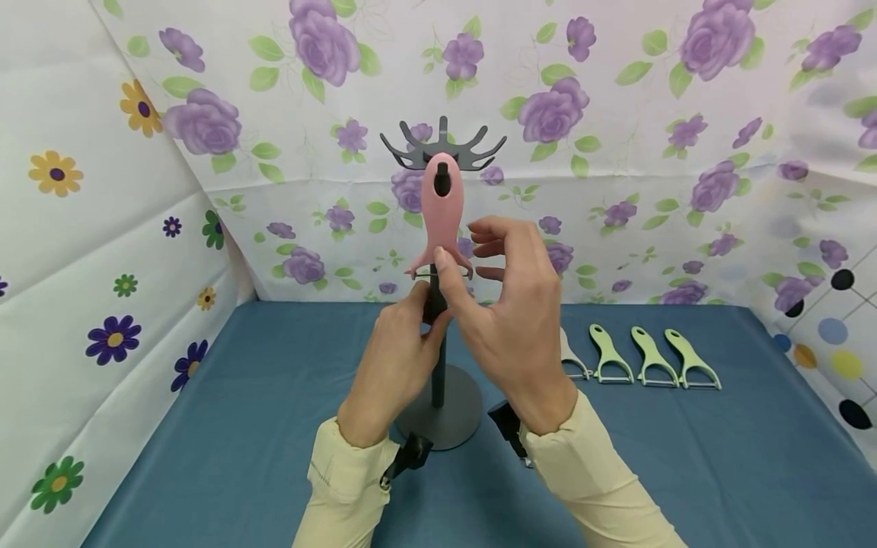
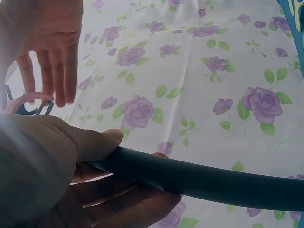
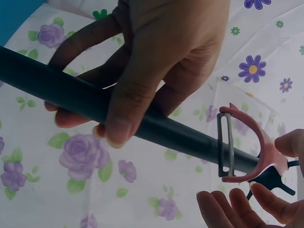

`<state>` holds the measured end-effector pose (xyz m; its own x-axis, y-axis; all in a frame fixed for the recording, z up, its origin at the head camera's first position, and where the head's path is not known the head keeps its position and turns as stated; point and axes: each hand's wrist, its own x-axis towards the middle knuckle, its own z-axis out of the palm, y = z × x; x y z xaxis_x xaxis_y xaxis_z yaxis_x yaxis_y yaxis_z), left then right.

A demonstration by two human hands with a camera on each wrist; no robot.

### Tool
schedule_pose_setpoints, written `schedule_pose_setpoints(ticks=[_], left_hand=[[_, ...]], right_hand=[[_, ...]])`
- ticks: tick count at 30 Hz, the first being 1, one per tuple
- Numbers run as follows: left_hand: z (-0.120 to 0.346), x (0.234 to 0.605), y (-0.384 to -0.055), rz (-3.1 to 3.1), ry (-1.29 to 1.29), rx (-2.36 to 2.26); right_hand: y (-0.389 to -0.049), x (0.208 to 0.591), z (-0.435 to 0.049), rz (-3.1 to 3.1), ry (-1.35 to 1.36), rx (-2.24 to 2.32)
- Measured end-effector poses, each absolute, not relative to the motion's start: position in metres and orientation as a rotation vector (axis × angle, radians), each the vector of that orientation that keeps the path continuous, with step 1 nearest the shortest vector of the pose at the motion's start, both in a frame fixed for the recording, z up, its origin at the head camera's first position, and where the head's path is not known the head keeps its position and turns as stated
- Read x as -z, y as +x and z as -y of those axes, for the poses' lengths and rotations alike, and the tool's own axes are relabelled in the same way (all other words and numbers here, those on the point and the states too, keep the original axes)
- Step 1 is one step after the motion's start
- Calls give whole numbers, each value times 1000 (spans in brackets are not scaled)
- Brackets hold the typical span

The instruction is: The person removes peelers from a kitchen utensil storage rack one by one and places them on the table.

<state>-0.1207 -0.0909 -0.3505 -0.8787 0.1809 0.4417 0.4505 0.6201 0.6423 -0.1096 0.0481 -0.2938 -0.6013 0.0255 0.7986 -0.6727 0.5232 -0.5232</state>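
A pink peeler (image 1: pixel 441 217) hangs by the hole in its handle from a hook of a dark rotating rack (image 1: pixel 473 158), blade end down. My left hand (image 1: pixel 393 354) grips the rack's dark pole (image 2: pixel 213 183) just under the peeler, thumb on one side and fingers round the other. Beside the peeler is my right hand (image 1: pixel 517 320), fingers loosely bent and apart, the thumb tip overlapping the peeler's lower end in the head view. In the right wrist view the peeler's metal blade (image 3: pixel 225 145) lies across the pole, with the right fingers (image 3: pixel 237 209) close by.
The rack's round base (image 1: pixel 445 426) stands on a blue-covered table (image 1: pixel 240 426). To the right, several light peelers lie in a row, among them a green peeler (image 1: pixel 651 358); the leftmost peeler (image 1: pixel 572 358) is partly hidden by my right hand. A flowered cloth (image 1: pixel 329 190) hangs behind.
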Motion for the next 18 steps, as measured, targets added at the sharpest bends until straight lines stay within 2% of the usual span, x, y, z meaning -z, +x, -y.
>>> schedule_pose_setpoints(ticks=[18], left_hand=[[92, 351, -119, 2488, -531, 1106]], right_hand=[[-105, 281, -33, 1935, 425, -1014]])
